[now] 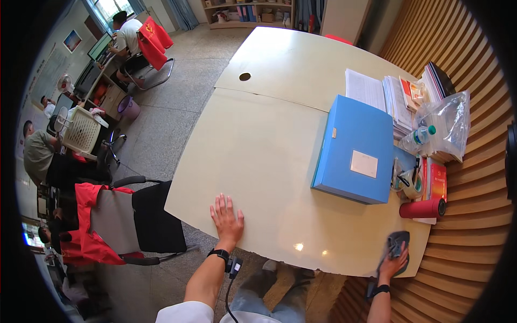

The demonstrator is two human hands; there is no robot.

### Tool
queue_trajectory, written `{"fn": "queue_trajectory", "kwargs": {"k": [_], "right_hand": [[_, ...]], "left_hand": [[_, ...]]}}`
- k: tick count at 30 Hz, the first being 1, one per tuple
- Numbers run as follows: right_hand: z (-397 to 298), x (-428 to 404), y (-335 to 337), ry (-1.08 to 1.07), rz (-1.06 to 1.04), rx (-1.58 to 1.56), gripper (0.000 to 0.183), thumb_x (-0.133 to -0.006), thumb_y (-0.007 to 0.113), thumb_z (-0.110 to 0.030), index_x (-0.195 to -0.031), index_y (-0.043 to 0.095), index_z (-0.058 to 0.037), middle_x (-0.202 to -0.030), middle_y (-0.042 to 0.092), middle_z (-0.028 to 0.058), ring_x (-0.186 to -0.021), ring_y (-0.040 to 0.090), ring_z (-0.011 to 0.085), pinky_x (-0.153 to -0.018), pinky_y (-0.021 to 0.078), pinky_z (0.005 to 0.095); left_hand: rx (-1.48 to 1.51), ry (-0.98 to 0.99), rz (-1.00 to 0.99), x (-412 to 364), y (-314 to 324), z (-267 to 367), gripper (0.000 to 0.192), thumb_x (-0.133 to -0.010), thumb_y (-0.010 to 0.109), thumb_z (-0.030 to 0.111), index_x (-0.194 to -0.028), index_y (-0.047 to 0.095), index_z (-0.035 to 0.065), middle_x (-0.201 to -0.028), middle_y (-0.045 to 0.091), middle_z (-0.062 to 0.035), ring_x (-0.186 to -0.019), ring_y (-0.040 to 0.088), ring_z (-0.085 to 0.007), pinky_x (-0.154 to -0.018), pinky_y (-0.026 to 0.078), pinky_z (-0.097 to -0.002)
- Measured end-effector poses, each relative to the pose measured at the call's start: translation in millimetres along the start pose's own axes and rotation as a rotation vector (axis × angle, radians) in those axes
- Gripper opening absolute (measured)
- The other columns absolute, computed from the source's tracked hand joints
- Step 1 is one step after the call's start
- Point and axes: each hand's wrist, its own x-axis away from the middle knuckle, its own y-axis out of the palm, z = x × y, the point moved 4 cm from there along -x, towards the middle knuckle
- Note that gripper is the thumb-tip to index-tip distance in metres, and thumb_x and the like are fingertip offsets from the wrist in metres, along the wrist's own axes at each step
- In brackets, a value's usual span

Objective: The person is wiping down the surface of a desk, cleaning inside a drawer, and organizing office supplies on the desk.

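Note:
My left hand rests flat with its fingers spread on the pale desk, close to its near left edge. It holds nothing. At the near right corner, my right hand presses a dark grey cloth onto the desktop, beside the slatted wood wall. Part of the cloth lies hidden under the hand. Blue file boxes lie in a stack on the desk between and beyond my hands. A red cylindrical flask lies on its side beyond the cloth.
Papers, a plastic bottle, a clear bag, a tape roll and red books line the slatted wall. A chair with a red garment stands left. Several people sit farther left.

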Motion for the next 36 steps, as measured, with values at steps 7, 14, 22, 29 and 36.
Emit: {"fn": "queue_trajectory", "kwargs": {"k": [7, 14, 22, 29, 36], "right_hand": [[76, -46, 21, 0.435, -0.052, 0.189, 0.069, -0.097, 0.054, -0.059, -0.157, 0.036, -0.0287, -0.163, 0.03, 0.0119, -0.15, 0.028, 0.0331, -0.116, 0.0174, 0.065], [-19, 10, 27, 0.397, -0.019, 0.299, 0.067, -0.095, 0.058, -0.048, -0.156, 0.034, -0.0339, -0.163, 0.033, 0.007, -0.151, 0.028, 0.0274, -0.115, 0.0231, 0.0655], [-157, 128, -34, -0.21, -0.112, -0.037, 0.089, -0.069, 0.066, -0.019, -0.154, 0.04, -0.016, -0.166, 0.027, 0.0121, -0.154, 0.021, 0.03, -0.123, 0.0098, 0.0555], [-78, 80, -34, -0.164, -0.116, -0.047, 0.079, -0.079, 0.067, -0.014, -0.153, 0.041, -0.0129, -0.164, 0.031, 0.007, -0.153, 0.022, 0.0263, -0.125, 0.0097, 0.0463], [7, 39, -22, -0.256, -0.055, 0.049, 0.073, -0.089, 0.063, -0.041, -0.152, 0.042, -0.0106, -0.162, 0.033, 0.0143, -0.151, 0.029, 0.0325, -0.121, 0.0176, 0.0514]], "left_hand": [[0.034, -0.019, 0.008, 1, 1, 7, 0.065, -0.091, 0.057, 0.033, -0.146, 0.043, 0.002, -0.156, 0.035, -0.0208, -0.15, 0.026, -0.0358, -0.122, 0.015, -0.059], [0.041, -0.015, 0.025, -2, 1, 7, 0.066, -0.09, 0.058, 0.034, -0.147, 0.043, 0.0029, -0.158, 0.034, -0.0201, -0.151, 0.025, -0.0351, -0.122, 0.014, -0.0598], [0.044, -0.013, 0.006, -1, 2, -1, 0.067, -0.09, 0.059, 0.033, -0.148, 0.041, 0.0028, -0.159, 0.031, -0.0202, -0.151, 0.023, -0.0355, -0.122, 0.012, -0.0596], [-0.003, -0.013, -0.005, 0, 9, 2, 0.068, -0.091, 0.058, 0.036, -0.148, 0.042, 0.0042, -0.159, 0.031, -0.0192, -0.152, 0.022, -0.0351, -0.122, 0.013, -0.0603], [-0.001, -0.008, -0.025, -1, 6, 7, 0.068, -0.091, 0.058, 0.037, -0.149, 0.041, 0.0051, -0.16, 0.03, -0.018, -0.151, 0.022, -0.0342, -0.122, 0.013, -0.0596]]}}
